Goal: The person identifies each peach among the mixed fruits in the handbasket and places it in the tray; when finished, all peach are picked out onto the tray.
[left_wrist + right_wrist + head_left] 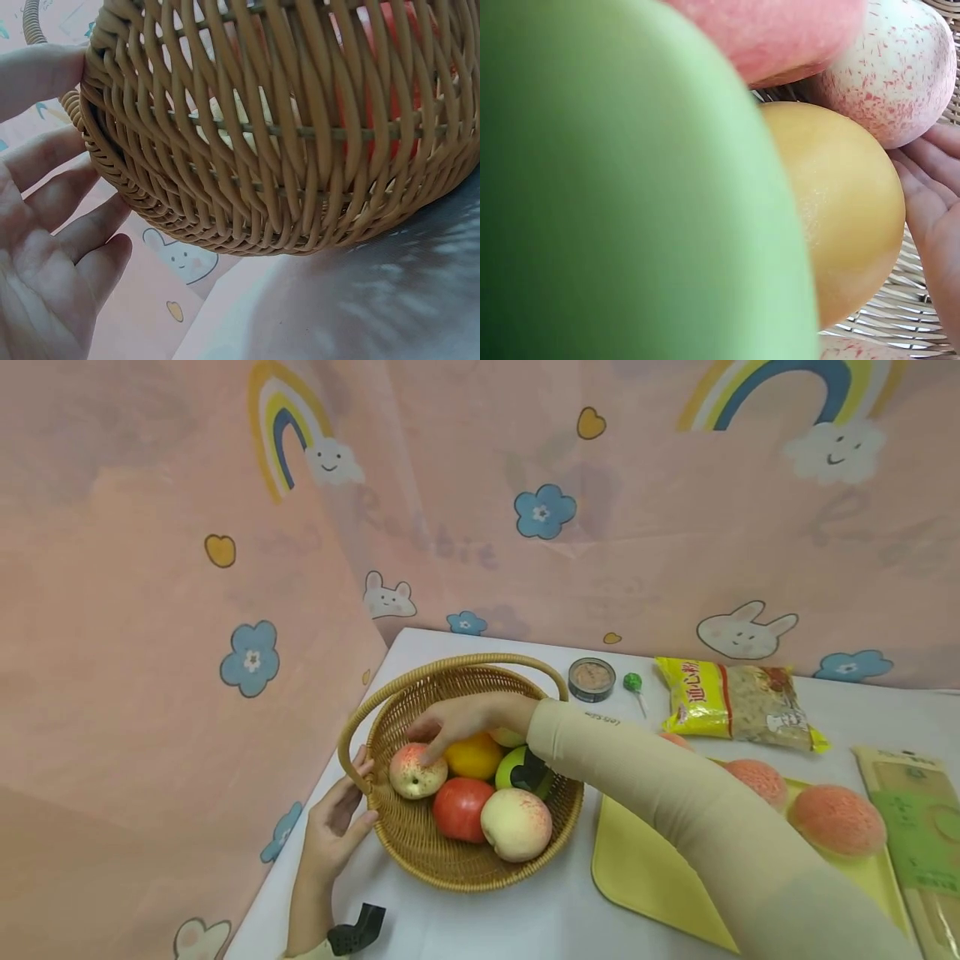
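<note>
A round wicker basket [480,877] with a hooped handle holds several fruits. Inside it my right hand [467,717] grips a red-speckled peach [414,777] near the left wall, thumb on top. Beside the peach lie an orange-yellow fruit [474,758], a red fruit [459,812], a pale peach [517,827] and a green fruit [508,770], partly covered by a black wrist device. The green fruit [630,195] fills much of the right wrist view. My left hand [330,835] touches the basket's left rim with extended fingers; the left wrist view shows fingertips against the weave [285,135].
To the right, a yellow tray [645,877] carries pink rounded items [838,820]. Behind it are a round tin [592,680], a green lollipop [633,682] and a yellow food bag [738,706]. A green-labelled packet [918,835] lies at far right. Patterned cloth walls enclose the table.
</note>
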Demonstrator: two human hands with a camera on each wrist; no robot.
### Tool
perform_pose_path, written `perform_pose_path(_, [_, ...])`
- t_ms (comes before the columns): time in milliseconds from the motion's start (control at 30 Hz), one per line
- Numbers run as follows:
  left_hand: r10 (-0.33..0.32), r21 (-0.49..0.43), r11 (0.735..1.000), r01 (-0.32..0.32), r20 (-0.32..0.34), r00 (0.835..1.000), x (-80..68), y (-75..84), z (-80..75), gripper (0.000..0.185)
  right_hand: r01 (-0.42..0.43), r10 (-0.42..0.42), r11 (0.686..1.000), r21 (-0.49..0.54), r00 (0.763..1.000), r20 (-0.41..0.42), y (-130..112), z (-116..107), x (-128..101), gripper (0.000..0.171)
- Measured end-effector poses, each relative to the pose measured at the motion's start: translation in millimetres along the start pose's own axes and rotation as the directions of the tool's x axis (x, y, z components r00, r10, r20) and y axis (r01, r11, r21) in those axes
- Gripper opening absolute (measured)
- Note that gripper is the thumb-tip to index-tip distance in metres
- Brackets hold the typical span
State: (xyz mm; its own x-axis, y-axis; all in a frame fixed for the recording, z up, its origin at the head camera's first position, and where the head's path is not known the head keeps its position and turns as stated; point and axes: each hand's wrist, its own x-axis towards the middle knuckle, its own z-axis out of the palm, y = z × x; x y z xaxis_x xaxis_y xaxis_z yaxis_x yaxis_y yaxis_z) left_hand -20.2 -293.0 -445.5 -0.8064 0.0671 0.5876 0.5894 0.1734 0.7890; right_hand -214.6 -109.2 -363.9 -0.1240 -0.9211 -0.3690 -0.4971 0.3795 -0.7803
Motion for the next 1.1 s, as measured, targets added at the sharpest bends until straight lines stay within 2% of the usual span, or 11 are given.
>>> perform_pose_path(133, [-0.004, 0.008, 1.0, 0.004, -0.003, 1.0, 0.9, 1.2, 0.1, 0.051, 0.042, -0.042, 0.999, -0.018, 0.999, 0.008, 0.7, 0.3, 1.5, 0.053])
perform_pose_path(267, [0.013, 0.019, 1.0, -0.013, -0.005, 1.0, 2.0, 1.9, 0.7, 0.051, 0.048, -0.047, 0.998, 0.043, 0.999, -0.01, 1.1, 1.1, 0.2, 0.045])
perform_pose_path(600, [0.021, 0.023, 1.0, -0.021, -0.006, 1.0, 1.8, 0.7, 0.7, 0.051, 0.035, -0.033, 0.995, 0.096, 0.999, -0.02, 1.6, 4.1, 1.6, 0.063])
perform_pose_path(767, [0.019, 0.024, 1.0, -0.018, -0.008, 1.0, 2.5, 1.4, 0.6, 0.051, -0.006, 0.009, 0.993, 0.115, 1.0, -0.03, 1.2, 4.9, 1.2, 0.064])
perform_pose_path(1000, [0.023, 0.024, 0.999, -0.023, -0.003, 1.0, 2.1, 1.8, 0.8, 0.051, 0.033, -0.032, 0.991, 0.13, 0.999, -0.01, 2.8, 6.4, 1.9, 0.063])
perform_pose_path(1100, [0.027, 0.021, 0.999, -0.027, 0.001, 1.0, 1.7, 2.7, 1.4, 0.051, -0.001, 0.003, 0.994, 0.107, 1.0, -0.02, 1.4, 7.5, 1.1, 0.066])
